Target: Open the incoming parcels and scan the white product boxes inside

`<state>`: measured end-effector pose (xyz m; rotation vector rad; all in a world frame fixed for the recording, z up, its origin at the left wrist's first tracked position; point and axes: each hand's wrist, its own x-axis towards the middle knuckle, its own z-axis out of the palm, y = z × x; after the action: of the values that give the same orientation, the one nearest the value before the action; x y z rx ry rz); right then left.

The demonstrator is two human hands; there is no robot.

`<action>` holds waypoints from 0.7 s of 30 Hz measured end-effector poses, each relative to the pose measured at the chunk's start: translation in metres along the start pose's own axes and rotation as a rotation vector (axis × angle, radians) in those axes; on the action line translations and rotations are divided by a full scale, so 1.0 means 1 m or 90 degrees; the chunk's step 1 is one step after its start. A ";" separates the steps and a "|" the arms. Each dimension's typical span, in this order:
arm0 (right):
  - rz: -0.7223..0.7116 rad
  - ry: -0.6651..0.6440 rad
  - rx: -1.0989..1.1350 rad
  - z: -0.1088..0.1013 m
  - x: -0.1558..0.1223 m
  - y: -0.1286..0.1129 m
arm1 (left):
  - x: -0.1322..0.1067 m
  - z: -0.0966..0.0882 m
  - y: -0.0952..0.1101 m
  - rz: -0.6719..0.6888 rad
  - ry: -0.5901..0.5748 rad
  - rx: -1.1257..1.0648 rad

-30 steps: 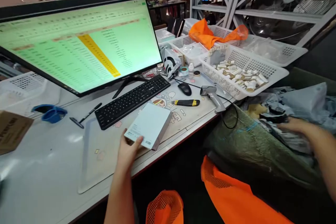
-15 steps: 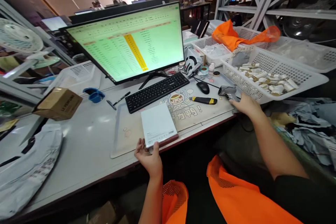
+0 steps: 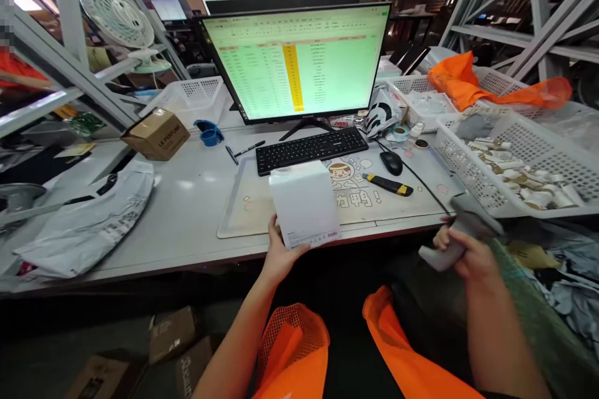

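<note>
A flat white box (image 3: 306, 206) with small print and a barcode along its near edge is tilted up at the front of the desk. My left hand (image 3: 281, 249) grips its lower left corner, thumb on the near face. Off the desk's front edge at the right, my right hand (image 3: 470, 255) is wrapped round the handle of a grey barcode scanner (image 3: 472, 224), a little blurred. Behind the white box lie a black keyboard (image 3: 311, 151) and a desk mat (image 3: 248, 212) with a cartoon print.
A monitor (image 3: 304, 68) stands at the back. Right of the keyboard lie a mouse (image 3: 391, 163) and a box cutter (image 3: 388, 184). A white basket (image 3: 468, 165) holds several small bottles. On the left are a cardboard box (image 3: 155, 133) and a white mailer bag (image 3: 88, 224).
My right hand has lifted the scanner off the desk and drawn it toward me. My left hand has raised and tilted the white box. The view has turned left.
</note>
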<state>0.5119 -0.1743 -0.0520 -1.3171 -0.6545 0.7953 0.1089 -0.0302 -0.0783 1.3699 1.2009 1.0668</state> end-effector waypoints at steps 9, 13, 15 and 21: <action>0.130 -0.291 -0.201 0.093 -0.072 0.014 | 0.003 0.051 -0.004 0.186 0.246 -0.020; 0.120 -0.212 -0.203 0.075 -0.047 0.007 | 0.011 0.016 -0.017 0.214 0.316 0.017; 0.095 -0.123 -0.269 0.048 -0.017 0.001 | 0.018 -0.020 -0.024 0.218 0.387 0.067; 0.052 0.046 -0.435 -0.027 0.125 -0.021 | 0.032 -0.127 -0.024 0.063 0.403 0.283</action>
<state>0.6090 -0.0903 -0.0380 -1.9911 -0.8577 0.6011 -0.0151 0.0176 -0.0852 1.4780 1.9370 1.4228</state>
